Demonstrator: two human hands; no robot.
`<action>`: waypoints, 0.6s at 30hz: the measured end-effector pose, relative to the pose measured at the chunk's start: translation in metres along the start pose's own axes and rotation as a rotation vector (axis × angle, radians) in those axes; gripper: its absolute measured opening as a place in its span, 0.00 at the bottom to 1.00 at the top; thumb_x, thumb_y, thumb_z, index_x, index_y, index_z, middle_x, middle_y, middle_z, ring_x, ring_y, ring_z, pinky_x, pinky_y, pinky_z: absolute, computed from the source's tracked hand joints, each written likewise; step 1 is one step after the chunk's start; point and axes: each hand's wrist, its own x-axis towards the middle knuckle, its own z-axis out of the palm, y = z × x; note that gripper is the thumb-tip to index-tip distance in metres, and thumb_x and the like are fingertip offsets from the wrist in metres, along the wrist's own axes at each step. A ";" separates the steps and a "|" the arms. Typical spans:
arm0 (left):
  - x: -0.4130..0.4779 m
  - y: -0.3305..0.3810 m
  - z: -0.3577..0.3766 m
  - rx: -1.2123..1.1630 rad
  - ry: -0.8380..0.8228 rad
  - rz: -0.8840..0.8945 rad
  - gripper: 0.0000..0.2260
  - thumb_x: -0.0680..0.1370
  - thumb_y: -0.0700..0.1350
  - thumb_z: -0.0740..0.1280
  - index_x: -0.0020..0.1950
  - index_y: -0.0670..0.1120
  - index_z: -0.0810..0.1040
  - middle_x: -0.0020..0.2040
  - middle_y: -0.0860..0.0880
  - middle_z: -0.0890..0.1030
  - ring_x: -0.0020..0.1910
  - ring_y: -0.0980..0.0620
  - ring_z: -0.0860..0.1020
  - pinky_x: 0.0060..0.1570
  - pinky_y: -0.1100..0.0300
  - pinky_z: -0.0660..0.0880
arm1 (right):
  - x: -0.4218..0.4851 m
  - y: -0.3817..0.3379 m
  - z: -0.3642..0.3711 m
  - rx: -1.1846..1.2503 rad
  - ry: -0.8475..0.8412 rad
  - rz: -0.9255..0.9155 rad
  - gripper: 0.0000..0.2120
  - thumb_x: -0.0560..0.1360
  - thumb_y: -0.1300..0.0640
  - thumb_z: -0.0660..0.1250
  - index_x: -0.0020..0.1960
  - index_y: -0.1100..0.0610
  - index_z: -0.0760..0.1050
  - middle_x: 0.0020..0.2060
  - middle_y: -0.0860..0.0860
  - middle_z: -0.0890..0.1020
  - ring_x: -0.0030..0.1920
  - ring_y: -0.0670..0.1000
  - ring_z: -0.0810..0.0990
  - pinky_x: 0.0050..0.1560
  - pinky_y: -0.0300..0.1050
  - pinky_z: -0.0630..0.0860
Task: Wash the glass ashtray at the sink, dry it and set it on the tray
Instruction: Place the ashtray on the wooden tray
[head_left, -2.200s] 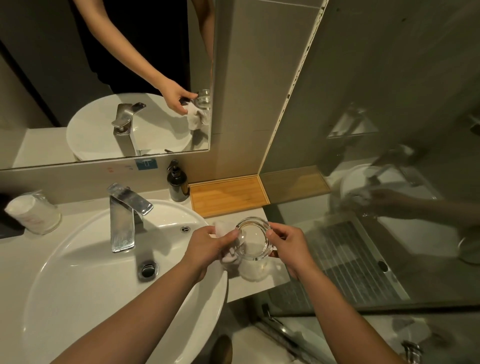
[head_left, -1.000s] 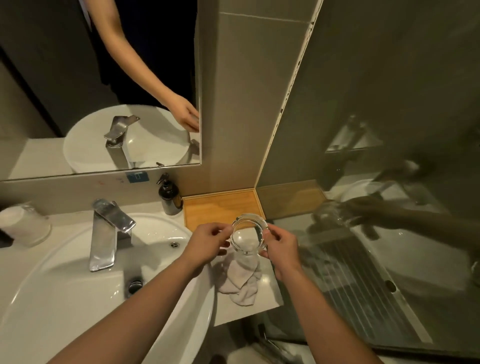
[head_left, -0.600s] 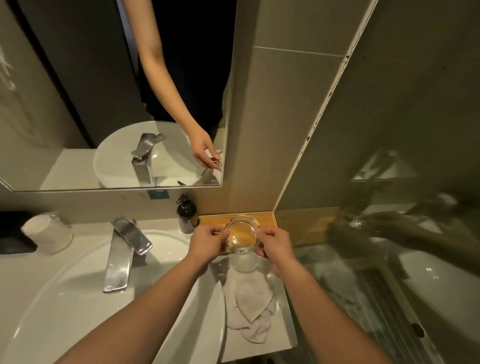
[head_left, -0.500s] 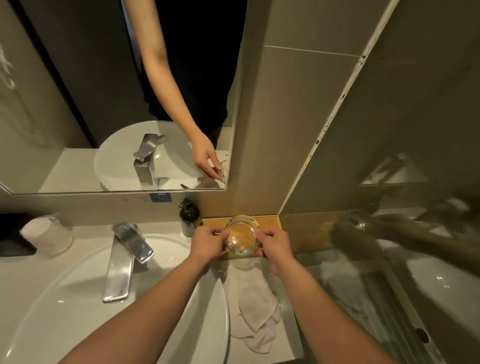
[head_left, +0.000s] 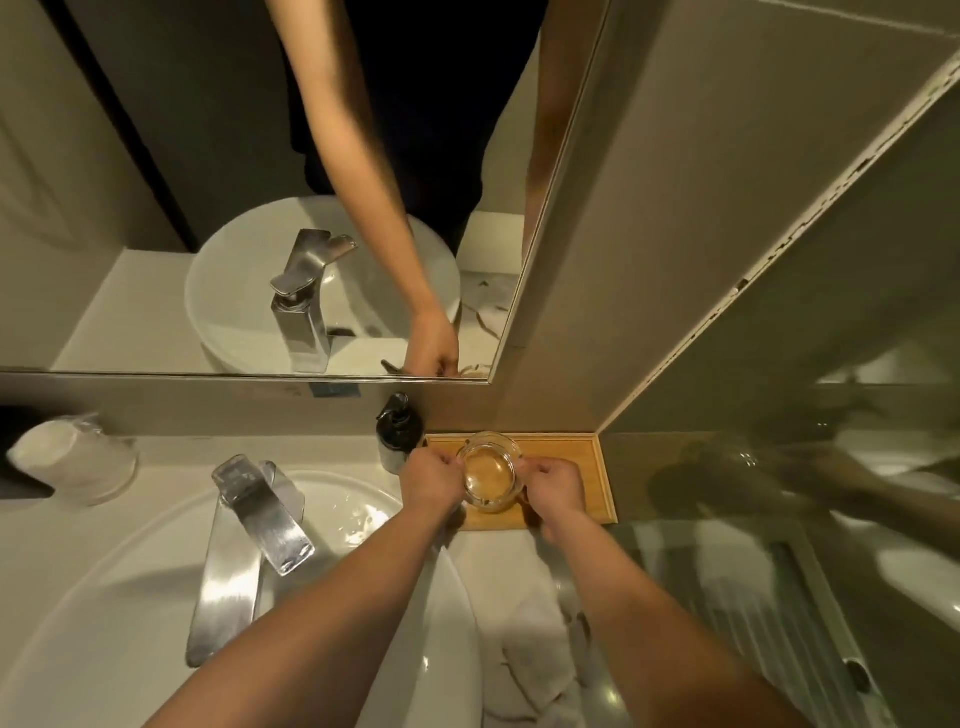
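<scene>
Your left hand (head_left: 434, 480) & right hand (head_left: 556, 486) each pinch opposite sides of the round clear glass ashtray (head_left: 490, 475). It sits btwn them, over the left half of the flat rectangular bamboo tray (head_left: 574, 457); can't tell if it's touching down. Prob. heavy, rigid, slick, chippable, so grip the thick rim.

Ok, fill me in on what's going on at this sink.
A person is holding the glass ashtray by its rim, the left hand on one side and the right hand on the other. It is right at the wooden tray in the corner beside the sink. I cannot tell whether it has touched down. A white cloth lies crumpled on the counter in front of the tray.
</scene>
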 end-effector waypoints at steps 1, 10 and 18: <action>0.002 0.000 0.003 0.006 -0.001 -0.009 0.10 0.80 0.41 0.69 0.43 0.37 0.86 0.39 0.41 0.84 0.39 0.46 0.78 0.42 0.54 0.76 | 0.003 0.002 0.001 -0.007 0.010 0.006 0.09 0.78 0.58 0.71 0.40 0.51 0.84 0.40 0.51 0.86 0.40 0.52 0.81 0.42 0.47 0.80; 0.016 0.001 0.016 0.038 -0.048 -0.046 0.09 0.80 0.42 0.69 0.48 0.39 0.87 0.44 0.42 0.86 0.43 0.46 0.80 0.44 0.58 0.72 | 0.023 0.013 0.002 -0.004 0.042 0.025 0.12 0.78 0.58 0.71 0.37 0.46 0.81 0.41 0.47 0.86 0.45 0.52 0.83 0.48 0.50 0.83; 0.020 -0.003 0.021 0.008 -0.051 -0.055 0.07 0.80 0.40 0.70 0.47 0.39 0.87 0.47 0.41 0.87 0.49 0.43 0.83 0.51 0.53 0.79 | 0.033 0.017 0.002 0.048 0.027 0.042 0.05 0.78 0.59 0.72 0.51 0.55 0.86 0.46 0.49 0.87 0.49 0.53 0.84 0.54 0.50 0.83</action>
